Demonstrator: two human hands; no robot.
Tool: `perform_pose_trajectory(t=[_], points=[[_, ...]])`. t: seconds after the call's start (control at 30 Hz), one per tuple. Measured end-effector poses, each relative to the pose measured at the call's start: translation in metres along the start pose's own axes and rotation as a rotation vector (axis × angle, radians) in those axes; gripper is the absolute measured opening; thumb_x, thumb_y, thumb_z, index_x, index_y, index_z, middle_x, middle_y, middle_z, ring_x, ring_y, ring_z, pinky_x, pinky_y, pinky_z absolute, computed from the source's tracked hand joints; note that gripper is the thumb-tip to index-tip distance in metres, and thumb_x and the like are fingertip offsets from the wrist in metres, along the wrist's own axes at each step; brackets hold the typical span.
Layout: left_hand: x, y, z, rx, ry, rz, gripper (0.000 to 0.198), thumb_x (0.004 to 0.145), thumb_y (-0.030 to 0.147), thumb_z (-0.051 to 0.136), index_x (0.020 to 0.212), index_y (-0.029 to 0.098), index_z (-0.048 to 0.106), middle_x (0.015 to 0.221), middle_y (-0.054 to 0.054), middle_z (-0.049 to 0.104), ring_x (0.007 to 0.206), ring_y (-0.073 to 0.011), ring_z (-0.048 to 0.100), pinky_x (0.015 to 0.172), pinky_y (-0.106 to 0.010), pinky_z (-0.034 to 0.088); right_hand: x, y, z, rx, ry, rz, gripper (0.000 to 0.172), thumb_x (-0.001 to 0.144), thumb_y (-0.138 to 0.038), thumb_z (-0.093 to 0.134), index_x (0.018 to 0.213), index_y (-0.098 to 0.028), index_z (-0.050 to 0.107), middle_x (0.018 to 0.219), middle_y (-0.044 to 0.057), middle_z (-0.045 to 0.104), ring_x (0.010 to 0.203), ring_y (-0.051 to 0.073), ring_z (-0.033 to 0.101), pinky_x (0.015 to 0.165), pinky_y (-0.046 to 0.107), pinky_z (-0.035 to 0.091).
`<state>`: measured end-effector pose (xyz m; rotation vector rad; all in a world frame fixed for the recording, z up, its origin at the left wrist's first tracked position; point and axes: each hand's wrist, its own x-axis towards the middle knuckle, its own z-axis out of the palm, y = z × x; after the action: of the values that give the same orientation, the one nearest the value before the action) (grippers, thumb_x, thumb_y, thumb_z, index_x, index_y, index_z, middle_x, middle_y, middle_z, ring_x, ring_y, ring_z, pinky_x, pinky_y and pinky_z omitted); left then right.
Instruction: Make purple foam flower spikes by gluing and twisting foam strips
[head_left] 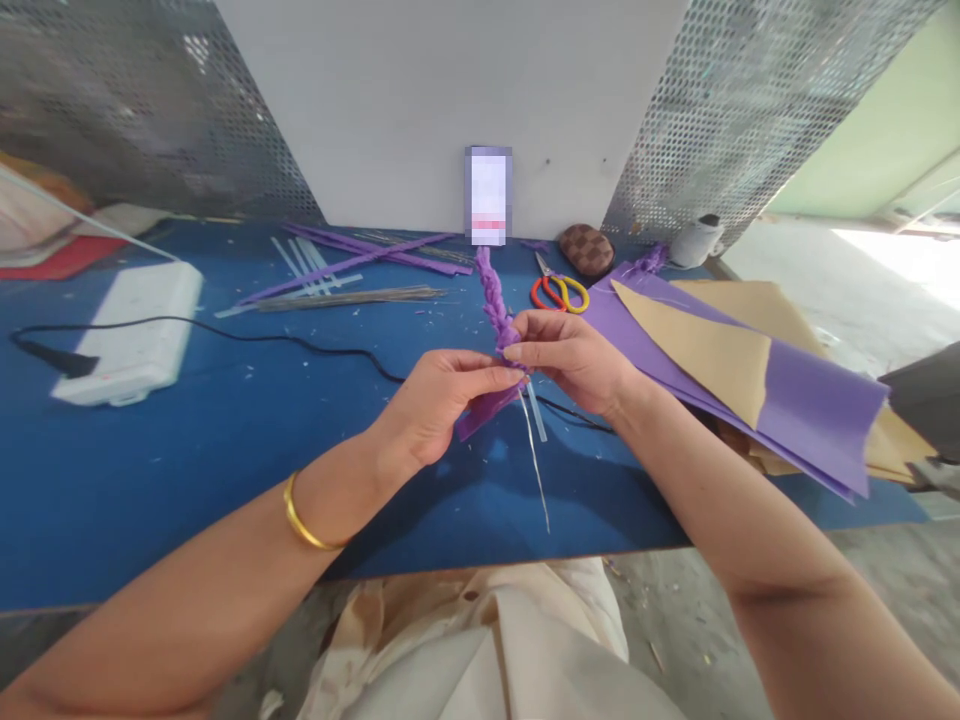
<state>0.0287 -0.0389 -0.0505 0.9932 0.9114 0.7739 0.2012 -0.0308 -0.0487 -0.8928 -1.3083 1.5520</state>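
A twisted purple paper stem (pixel 493 300) is held upright over the blue table, its top just below a phone. My left hand (pixel 457 395) pinches its lower end between thumb and fingers. On the right side of the stem, slightly higher, my right hand (pixel 562 355) grips it with thumb and forefinger, the two hands nearly touching. A flat purple strip (pixel 487 412) hangs from under my left fingers. Below the hands a thin wire (pixel 535 460) and a short translucent strip (pixel 537 412) point down.
Behind the stem stands a phone (pixel 488 195). Scissors (pixel 559 292) and a checked pouch (pixel 586 249) lie right of it. Purple sheets (pixel 817 400) cover the right side. A power strip (pixel 131 330) with a black cable (pixel 300 342) is left; purple strips (pixel 352 262) and wires (pixel 352 297) lie behind.
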Motion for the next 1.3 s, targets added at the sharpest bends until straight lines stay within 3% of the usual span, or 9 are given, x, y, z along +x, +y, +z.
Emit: perform_pose_trajectory(t=[0.27, 0.53, 0.7, 0.8, 1.07, 1.3], points=[[0.0002, 0.0047, -0.0023, 0.051, -0.031, -0.062, 0.017, 0.063, 0.030, 0.085, 0.070, 0.017, 0.077, 0.068, -0.003, 0.071, 0.061, -0.0103, 0.059, 0.059, -0.021, 0.044, -0.0011, -0.0009, 0.0013, -0.026, 0.003, -0.003, 0.020, 0.071, -0.023, 0.078, 0.071, -0.015, 0.059, 0.063, -0.005, 0.057, 0.059, 0.007, 0.049, 0.060, 0.023, 0.036], [0.0021, 0.0035, -0.0025, 0.015, 0.018, 0.042, 0.014, 0.065, 0.029, 0.083, 0.073, 0.018, 0.079, 0.070, -0.002, 0.071, 0.064, -0.0106, 0.059, 0.059, -0.021, 0.043, -0.0039, -0.0054, 0.0055, -0.161, 0.067, -0.055, 0.016, 0.078, -0.030, 0.072, 0.081, -0.014, 0.068, 0.069, -0.003, 0.059, 0.064, 0.008, 0.051, 0.064, 0.025, 0.039], [0.0039, 0.0045, -0.0036, -0.030, 0.066, 0.080, 0.014, 0.066, 0.029, 0.082, 0.072, 0.018, 0.078, 0.069, -0.001, 0.070, 0.065, -0.0116, 0.059, 0.059, -0.023, 0.043, -0.0059, -0.0095, 0.0006, -0.114, 0.016, -0.029, 0.026, 0.070, -0.016, 0.076, 0.096, -0.016, 0.072, 0.089, 0.002, 0.070, 0.081, 0.013, 0.062, 0.078, 0.028, 0.047], [0.0042, 0.0045, -0.0045, -0.030, 0.070, 0.101, 0.014, 0.065, 0.028, 0.082, 0.072, 0.017, 0.077, 0.069, -0.001, 0.070, 0.065, -0.0119, 0.059, 0.061, -0.023, 0.044, -0.0056, -0.0074, -0.0002, -0.073, -0.001, -0.033, 0.033, 0.065, -0.011, 0.079, 0.096, -0.017, 0.072, 0.087, 0.000, 0.071, 0.079, 0.012, 0.063, 0.078, 0.028, 0.049], [0.0010, 0.0058, -0.0023, -0.031, 0.079, 0.102, 0.014, 0.062, 0.027, 0.084, 0.070, 0.017, 0.077, 0.066, -0.002, 0.070, 0.061, -0.0111, 0.058, 0.056, -0.023, 0.041, -0.0062, -0.0063, 0.0007, -0.039, 0.054, 0.046, 0.026, 0.067, -0.011, 0.076, 0.092, -0.016, 0.073, 0.086, 0.000, 0.070, 0.075, 0.010, 0.061, 0.068, 0.025, 0.047], [0.0024, 0.0033, -0.0013, -0.029, 0.098, 0.078, 0.019, 0.058, 0.030, 0.086, 0.067, 0.016, 0.076, 0.061, -0.001, 0.068, 0.056, -0.0100, 0.055, 0.054, -0.023, 0.040, -0.0042, -0.0035, 0.0012, -0.025, 0.028, 0.037, 0.028, 0.062, -0.004, 0.074, 0.087, -0.015, 0.072, 0.080, -0.001, 0.072, 0.075, 0.012, 0.065, 0.076, 0.025, 0.049]])
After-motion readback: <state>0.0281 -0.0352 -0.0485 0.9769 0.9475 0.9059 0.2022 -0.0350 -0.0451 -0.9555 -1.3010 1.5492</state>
